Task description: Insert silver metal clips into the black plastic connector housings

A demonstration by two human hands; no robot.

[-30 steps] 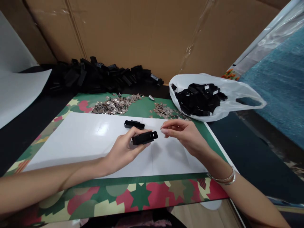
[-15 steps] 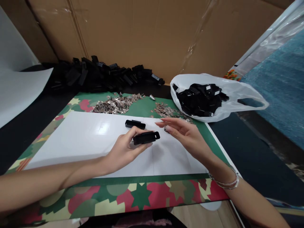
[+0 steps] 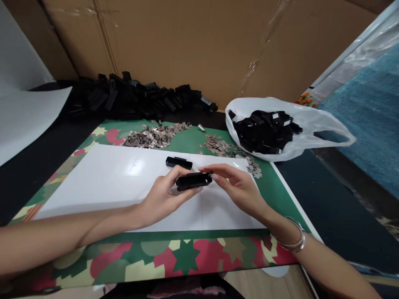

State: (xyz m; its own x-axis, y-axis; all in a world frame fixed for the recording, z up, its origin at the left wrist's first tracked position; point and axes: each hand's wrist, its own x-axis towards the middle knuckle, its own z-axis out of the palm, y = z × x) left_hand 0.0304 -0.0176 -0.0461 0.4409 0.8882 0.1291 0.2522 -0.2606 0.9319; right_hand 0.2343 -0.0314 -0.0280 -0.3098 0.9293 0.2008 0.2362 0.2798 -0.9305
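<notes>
A black plastic housing [image 3: 192, 181], long and hollow, is gripped between the thumb and fingers of my left hand [image 3: 166, 195], open side towards me. My right hand [image 3: 238, 187] is at the right end of this housing, thumb and fingertips pinched around a small metal piece, mostly hidden by the fingers. A second black plastic housing [image 3: 178, 162] lies on the white sheet [image 3: 109, 187] just behind my left hand.
Small flat metal pieces lie in a larger pile [image 3: 152, 136] and a smaller pile [image 3: 218, 145] beyond the sheet. A silver cone-shaped piece [image 3: 201, 128] lies between them. Black plastic parts [image 3: 124, 97] are heaped at the back; a white plastic bag [image 3: 307, 141] holds more.
My right hand has moved left with the small metal piece, up to the end of the black housing. My left hand has barely moved and keeps its hold.
</notes>
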